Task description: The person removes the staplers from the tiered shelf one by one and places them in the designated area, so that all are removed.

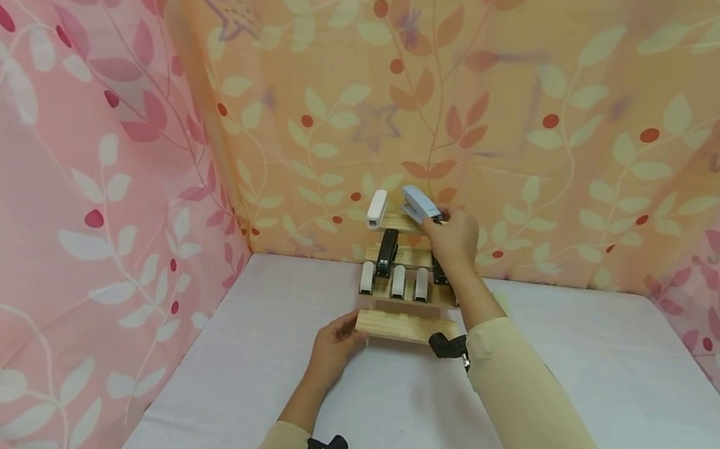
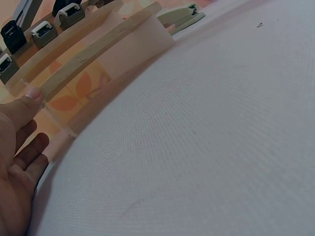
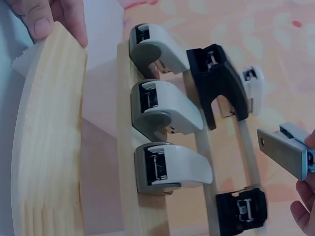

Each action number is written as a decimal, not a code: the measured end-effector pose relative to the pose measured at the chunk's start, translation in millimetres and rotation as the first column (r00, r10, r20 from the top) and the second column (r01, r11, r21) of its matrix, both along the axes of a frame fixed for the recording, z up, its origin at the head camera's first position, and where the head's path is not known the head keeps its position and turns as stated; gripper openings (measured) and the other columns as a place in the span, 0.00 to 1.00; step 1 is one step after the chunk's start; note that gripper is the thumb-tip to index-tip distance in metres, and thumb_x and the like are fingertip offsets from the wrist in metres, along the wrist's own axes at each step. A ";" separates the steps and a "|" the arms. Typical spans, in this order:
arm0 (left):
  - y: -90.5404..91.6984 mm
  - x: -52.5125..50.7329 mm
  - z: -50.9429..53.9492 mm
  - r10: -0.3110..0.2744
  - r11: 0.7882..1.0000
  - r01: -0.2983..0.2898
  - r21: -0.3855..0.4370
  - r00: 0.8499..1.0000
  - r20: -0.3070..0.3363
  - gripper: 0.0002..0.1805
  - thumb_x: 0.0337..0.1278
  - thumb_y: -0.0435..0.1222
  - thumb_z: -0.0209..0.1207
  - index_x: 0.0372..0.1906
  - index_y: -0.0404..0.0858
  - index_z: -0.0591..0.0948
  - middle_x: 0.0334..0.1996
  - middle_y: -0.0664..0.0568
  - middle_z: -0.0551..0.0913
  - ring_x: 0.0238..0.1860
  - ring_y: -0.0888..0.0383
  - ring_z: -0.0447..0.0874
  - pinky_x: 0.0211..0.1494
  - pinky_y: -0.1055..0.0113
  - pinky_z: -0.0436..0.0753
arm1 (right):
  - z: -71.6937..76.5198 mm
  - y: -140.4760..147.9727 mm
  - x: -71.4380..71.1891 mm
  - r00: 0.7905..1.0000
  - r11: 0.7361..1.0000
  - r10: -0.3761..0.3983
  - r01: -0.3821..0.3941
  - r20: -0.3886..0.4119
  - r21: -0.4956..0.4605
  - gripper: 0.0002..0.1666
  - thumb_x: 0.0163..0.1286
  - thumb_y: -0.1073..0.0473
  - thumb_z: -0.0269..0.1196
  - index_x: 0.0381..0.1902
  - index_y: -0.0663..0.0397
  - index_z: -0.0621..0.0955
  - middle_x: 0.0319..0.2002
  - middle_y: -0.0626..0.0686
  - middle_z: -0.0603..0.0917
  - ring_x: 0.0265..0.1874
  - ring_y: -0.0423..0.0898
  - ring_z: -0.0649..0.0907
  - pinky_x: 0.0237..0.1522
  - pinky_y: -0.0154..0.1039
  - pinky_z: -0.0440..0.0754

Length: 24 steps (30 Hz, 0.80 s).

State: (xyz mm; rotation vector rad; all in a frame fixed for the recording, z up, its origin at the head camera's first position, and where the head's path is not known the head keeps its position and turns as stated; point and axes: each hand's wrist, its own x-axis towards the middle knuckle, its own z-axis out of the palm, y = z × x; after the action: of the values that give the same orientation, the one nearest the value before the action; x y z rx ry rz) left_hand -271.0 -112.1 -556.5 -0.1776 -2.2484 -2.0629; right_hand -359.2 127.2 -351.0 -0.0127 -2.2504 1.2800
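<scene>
My right hand (image 1: 456, 241) pinches a light blue stapler (image 1: 420, 205) above the right side of the top step of a tiered wooden rack (image 1: 405, 326). The stapler's grey base (image 3: 283, 152) shows in the right wrist view; its rear end is among my fingers. With thumb and fingers, my left hand (image 1: 331, 348) grips the left end of the rack's lowest step. A white stapler (image 1: 377, 208) stands at the top step's left. Below it is a black stapler (image 1: 387, 252); another black stapler (image 3: 242, 211) is partly hidden behind my right hand in the head view.
Several small white-and-grey staplers (image 1: 398, 282) line the step above the lowest one. In the left wrist view, a grey-green stapler (image 2: 184, 20) lies on the white tablecloth (image 2: 197, 137) beyond the rack. A patterned curtain (image 1: 345, 107) hangs behind.
</scene>
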 end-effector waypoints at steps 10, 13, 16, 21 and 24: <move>0.0 -0.3 0.0 0.002 1.000 -0.003 0.005 1.000 0.018 0.33 0.54 0.44 0.75 0.66 0.43 0.80 0.64 0.48 0.82 0.66 0.51 0.79 0.66 0.68 0.80 | 5.5 9.5 28.3 0.995 0.999 0.022 -0.025 -0.100 -0.027 0.19 0.63 0.58 0.70 0.52 0.58 0.87 0.45 0.58 0.88 0.42 0.53 0.85 0.27 0.28 0.80; 0.0 -0.2 -0.4 0.012 1.000 -0.012 -0.013 0.999 0.030 0.32 0.54 0.44 0.75 0.65 0.45 0.81 0.64 0.49 0.82 0.66 0.52 0.79 0.67 0.67 0.80 | 7.2 12.2 38.5 0.993 0.999 0.028 -0.033 -0.117 -0.040 0.18 0.64 0.58 0.71 0.51 0.57 0.87 0.47 0.57 0.89 0.42 0.51 0.86 0.28 0.25 0.80; 0.1 1.3 1.2 0.012 1.000 -0.011 -0.021 1.000 0.029 0.32 0.54 0.44 0.75 0.65 0.45 0.81 0.64 0.50 0.82 0.66 0.52 0.78 0.67 0.64 0.80 | 9.0 14.4 48.5 0.990 0.997 0.044 -0.051 -0.131 -0.049 0.19 0.64 0.58 0.71 0.53 0.56 0.87 0.48 0.57 0.89 0.37 0.49 0.87 0.27 0.25 0.82; 0.4 2.8 3.1 0.003 1.000 -0.002 -0.024 1.000 0.020 0.32 0.55 0.45 0.74 0.66 0.46 0.80 0.64 0.51 0.82 0.66 0.52 0.78 0.68 0.63 0.79 | 10.4 20.0 63.9 0.987 0.996 0.059 -0.068 -0.148 -0.058 0.21 0.65 0.58 0.72 0.55 0.58 0.86 0.50 0.58 0.88 0.35 0.52 0.89 0.27 0.25 0.84; 0.4 2.9 3.6 0.000 1.000 0.000 -0.027 1.000 0.011 0.32 0.56 0.45 0.73 0.66 0.45 0.80 0.64 0.50 0.82 0.66 0.52 0.78 0.68 0.63 0.79 | 10.1 24.9 74.4 0.988 0.998 0.036 -0.043 -0.150 -0.048 0.21 0.64 0.57 0.73 0.54 0.58 0.86 0.50 0.57 0.87 0.44 0.51 0.87 0.33 0.23 0.82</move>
State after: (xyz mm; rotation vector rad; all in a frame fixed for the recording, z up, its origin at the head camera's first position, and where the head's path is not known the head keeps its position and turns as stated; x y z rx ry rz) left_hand -268.0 -111.7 -552.9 -0.1684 -2.2834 -2.0393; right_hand -284.8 152.1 -340.9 0.1064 -2.1005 1.3139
